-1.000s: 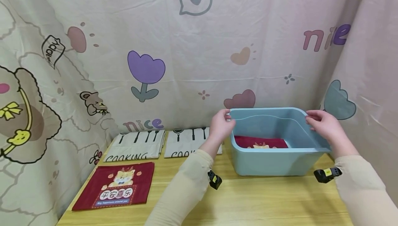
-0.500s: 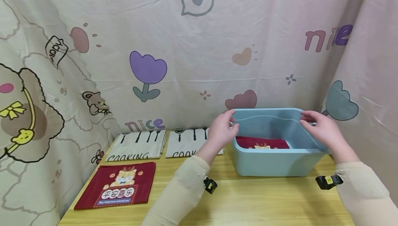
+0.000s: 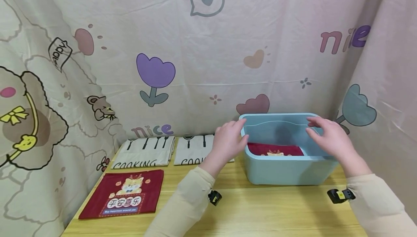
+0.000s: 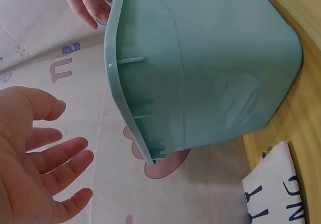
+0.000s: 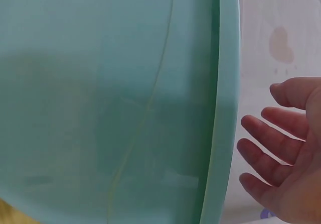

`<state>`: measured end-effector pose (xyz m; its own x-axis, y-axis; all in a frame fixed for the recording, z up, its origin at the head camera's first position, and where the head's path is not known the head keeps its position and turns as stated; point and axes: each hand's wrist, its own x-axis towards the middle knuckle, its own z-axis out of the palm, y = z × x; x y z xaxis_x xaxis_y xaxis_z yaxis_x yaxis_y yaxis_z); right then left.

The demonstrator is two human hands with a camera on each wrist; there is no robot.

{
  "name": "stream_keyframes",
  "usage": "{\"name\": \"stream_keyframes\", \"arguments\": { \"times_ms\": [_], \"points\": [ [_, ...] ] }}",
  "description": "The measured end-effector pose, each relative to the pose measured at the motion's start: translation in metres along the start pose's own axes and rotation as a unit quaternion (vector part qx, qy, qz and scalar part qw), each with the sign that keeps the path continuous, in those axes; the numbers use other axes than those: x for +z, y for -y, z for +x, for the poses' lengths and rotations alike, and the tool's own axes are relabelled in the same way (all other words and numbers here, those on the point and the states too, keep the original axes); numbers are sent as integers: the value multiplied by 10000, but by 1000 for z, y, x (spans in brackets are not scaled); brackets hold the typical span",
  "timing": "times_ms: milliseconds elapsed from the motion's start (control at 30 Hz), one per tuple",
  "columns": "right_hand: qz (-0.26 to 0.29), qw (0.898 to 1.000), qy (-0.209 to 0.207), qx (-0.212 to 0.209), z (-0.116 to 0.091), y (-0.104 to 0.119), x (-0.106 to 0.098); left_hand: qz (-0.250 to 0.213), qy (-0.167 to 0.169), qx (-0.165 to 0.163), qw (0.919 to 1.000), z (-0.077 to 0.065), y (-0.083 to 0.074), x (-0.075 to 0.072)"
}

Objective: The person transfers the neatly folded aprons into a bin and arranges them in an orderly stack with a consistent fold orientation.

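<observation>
A light blue plastic bin (image 3: 291, 171) stands on the table at the right, with a dark red folded cloth (image 3: 252, 149) inside, printed with a cartoon animal. My left hand (image 3: 228, 141) hovers by the bin's left end, its loosely bent fingers holding nothing; the left wrist view shows this hand (image 4: 35, 158) apart from the rim (image 4: 111, 68). Over the right end is my right hand (image 3: 333, 137), thumb and fingers spread. In the right wrist view, that hand (image 5: 288, 153) is beside the rim (image 5: 228, 98), without touching it.
Another dark red folded cloth (image 3: 122, 197) lies flat at the table's left. Behind it are two white folded cloths with cooking prints, the left one (image 3: 143, 153) and the right one (image 3: 192, 153), partly behind my left arm. A printed curtain (image 3: 202, 63) hangs behind the table (image 3: 270, 211).
Both hands have come off the bin's rim. The left hand has moved slightly left and its fingers have spread; the right hand has drifted left over the bin. The bin stays put.
</observation>
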<state>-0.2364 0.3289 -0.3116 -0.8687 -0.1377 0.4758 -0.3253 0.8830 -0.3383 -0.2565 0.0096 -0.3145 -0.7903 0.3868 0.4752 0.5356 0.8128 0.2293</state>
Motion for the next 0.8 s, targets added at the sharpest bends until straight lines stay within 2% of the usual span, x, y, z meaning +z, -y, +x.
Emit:
{"name": "stream_keyframes", "arguments": {
  "times_ms": [267, 467, 600, 800],
  "points": [
    [35, 9987, -427, -291, -6, 13, 11, 321, -318, 410, 9981, -15, 1, -2],
    [18, 9969, -648, -448, -11, 26, 20, 422, -485, 544, 9964, -24, 3, -5],
    [27, 9953, -758, -600, -12, 35, 25, 402, -567, 616, 9957, -31, 7, -7],
    [70, 9922, -894, -863, -13, 49, 31, 442, -867, 823, 9918, -41, 18, -6]
  ]
}}
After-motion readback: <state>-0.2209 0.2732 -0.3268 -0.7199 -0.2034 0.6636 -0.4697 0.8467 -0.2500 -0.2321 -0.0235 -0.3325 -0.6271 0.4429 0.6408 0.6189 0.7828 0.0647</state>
